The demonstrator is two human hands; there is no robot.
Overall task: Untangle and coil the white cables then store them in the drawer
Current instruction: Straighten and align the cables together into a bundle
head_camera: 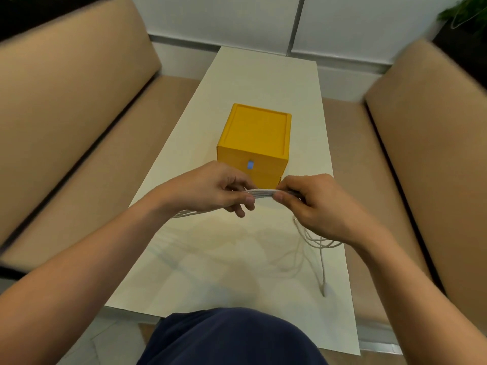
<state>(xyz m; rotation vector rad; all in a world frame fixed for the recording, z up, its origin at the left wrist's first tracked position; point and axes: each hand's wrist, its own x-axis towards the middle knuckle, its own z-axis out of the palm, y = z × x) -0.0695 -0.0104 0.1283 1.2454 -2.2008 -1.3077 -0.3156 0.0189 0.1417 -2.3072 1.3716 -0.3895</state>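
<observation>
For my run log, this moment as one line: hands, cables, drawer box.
left hand: pinches white cables | right hand: pinches same bundle | loose cable end: lies on table | yellow drawer box: behind hands

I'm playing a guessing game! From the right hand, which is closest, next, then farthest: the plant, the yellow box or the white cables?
1. The white cables, pinched by the right hand.
2. The yellow box, just beyond.
3. The plant, far right corner.

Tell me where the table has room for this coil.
Bare: the white table's far end beyond the yellow drawer box, and the near-left stretch down to the front edge. Crowded: near right, where loose white cable trails from the right hand to its plug, and before the box, where the left hand pinches the cable too.
</observation>
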